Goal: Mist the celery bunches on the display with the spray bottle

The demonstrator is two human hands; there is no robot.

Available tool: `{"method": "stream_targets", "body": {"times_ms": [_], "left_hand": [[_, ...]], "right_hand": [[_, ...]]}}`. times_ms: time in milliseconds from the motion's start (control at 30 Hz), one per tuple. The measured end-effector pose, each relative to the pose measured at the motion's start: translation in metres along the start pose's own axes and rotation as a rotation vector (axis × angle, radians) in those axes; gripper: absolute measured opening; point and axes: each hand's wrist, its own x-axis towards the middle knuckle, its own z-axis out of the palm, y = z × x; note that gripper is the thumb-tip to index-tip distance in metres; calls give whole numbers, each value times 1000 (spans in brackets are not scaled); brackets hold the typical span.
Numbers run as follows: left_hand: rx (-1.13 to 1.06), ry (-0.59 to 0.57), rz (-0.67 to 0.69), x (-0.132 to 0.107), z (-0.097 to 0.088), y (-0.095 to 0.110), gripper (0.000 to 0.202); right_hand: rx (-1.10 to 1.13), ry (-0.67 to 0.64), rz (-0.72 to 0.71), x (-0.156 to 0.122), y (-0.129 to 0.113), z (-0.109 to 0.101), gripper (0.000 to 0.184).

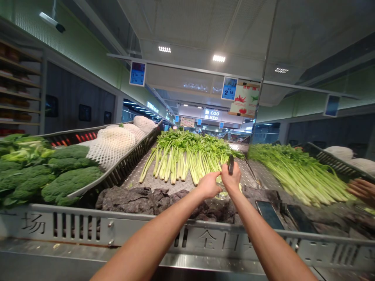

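My right hand [232,176] is closed around a black-handled tool [231,164]; only the dark handle shows above the fist, and its other end is hidden. Close against it, my left hand [209,185] has its fingers curled, and what they hold, if anything, is hidden. Pale green scraps [222,193] show beneath the two hands. Just beyond them, a wide row of celery [181,160] lies with leaves to the back and pale stalk ends towards me. It rests on a patterned metal display surface [131,180].
Dark crumpled cloth [131,200] lines the front behind a grey slatted rail [155,230]. Broccoli [70,175] and foam-netted produce [114,140] fill crates at left. A mirror [293,128] stands at right, reflecting the celery. A phone [269,214] lies beside my right forearm.
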Motion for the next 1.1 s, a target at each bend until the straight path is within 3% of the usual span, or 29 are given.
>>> {"method": "stream_targets", "body": {"times_ms": [600,867,1100], "left_hand": [[14,21,-32,-3,-7,-6,62],[20,15,-31,-3,-3,-10,61],[52,74,-35,-13,-16,-10,58]], "right_hand": [[50,31,4,-3,-9,8,23],[-2,-23,27,-3,-7,8,21],[104,-49,-2,-8,-21,12,23]]}}
